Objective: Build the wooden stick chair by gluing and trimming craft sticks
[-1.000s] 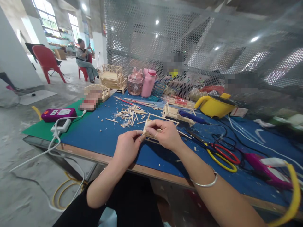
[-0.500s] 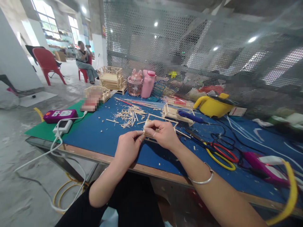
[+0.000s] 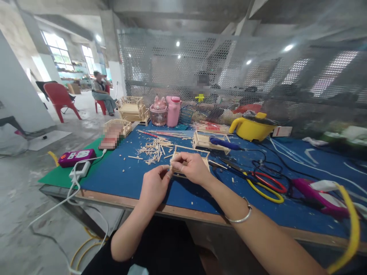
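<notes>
Both hands meet at the left end of a small frame of wooden sticks (image 3: 205, 163) on the blue mat (image 3: 117, 183). My right hand (image 3: 190, 167) is closed, thumb and fingers pinching the frame's left corner. My left hand (image 3: 153, 185) is closed too, its fingertips pressed at the same corner; whatever small piece sits between them is hidden. Behind my hands lies a pile of short cut sticks (image 3: 157, 149). A second wooden stick model (image 3: 199, 140) stands just beyond the frame, with a blue-handled tool (image 3: 225, 143) resting on it.
Scissors with red and yellow handles (image 3: 265, 187) lie right of my arm. Farther back are a yellow pot (image 3: 252, 128), a pink bottle (image 3: 173, 111) and stacked stick models (image 3: 130, 109). A purple power strip (image 3: 77, 157) and cables sit left. A person (image 3: 102, 93) sits across the room.
The camera view has tilted up and shifted slightly, so the scene sits lower. My hands stay pinched at the same corner of the stick frame.
</notes>
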The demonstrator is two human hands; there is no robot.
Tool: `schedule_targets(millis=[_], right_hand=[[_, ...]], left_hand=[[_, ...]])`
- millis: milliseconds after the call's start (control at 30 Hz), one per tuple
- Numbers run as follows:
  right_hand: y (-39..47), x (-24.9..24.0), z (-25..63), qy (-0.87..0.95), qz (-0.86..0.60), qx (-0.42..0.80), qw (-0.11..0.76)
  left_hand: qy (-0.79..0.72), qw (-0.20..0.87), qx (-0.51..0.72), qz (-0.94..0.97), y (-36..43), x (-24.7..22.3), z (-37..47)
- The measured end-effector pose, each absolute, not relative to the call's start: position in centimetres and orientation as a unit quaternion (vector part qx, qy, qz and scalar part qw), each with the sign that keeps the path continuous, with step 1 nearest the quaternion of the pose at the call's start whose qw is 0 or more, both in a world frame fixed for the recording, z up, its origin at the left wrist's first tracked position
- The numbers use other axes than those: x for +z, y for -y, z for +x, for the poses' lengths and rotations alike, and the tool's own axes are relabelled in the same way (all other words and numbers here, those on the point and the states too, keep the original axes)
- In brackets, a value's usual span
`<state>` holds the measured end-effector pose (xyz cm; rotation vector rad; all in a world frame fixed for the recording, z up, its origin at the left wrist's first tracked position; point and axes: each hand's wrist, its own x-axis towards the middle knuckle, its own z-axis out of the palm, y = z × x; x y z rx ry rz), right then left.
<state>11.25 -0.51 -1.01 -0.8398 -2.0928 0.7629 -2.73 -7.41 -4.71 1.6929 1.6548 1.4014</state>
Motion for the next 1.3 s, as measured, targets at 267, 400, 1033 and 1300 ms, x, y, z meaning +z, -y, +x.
schedule_targets(millis=[267,400,1033,1300], right_hand=[[0.6,-0.8,11.3,0.818,-0.326,0.291,0.375],[0.6,-0.8,11.3,0.82,-0.327,0.281,0.375],[0.9,-0.6,11.5,0.854,-0.294,0.205,0.378],[1.0,0.1,12.6,0.82,-0.296,0.12,0.475]], left_hand=[[-0.593,0.189,0.483,0.616,7.4,-4.6,-2.7],[-0.59,0.193,0.484,0.617,7.5,-4.4,-2.6],[-0.589,0.19,0.483,0.62,7.6,-4.5,-2.5],[-0.603,0.197,0.479,0.607,7.5,-4.8,-2.6]])
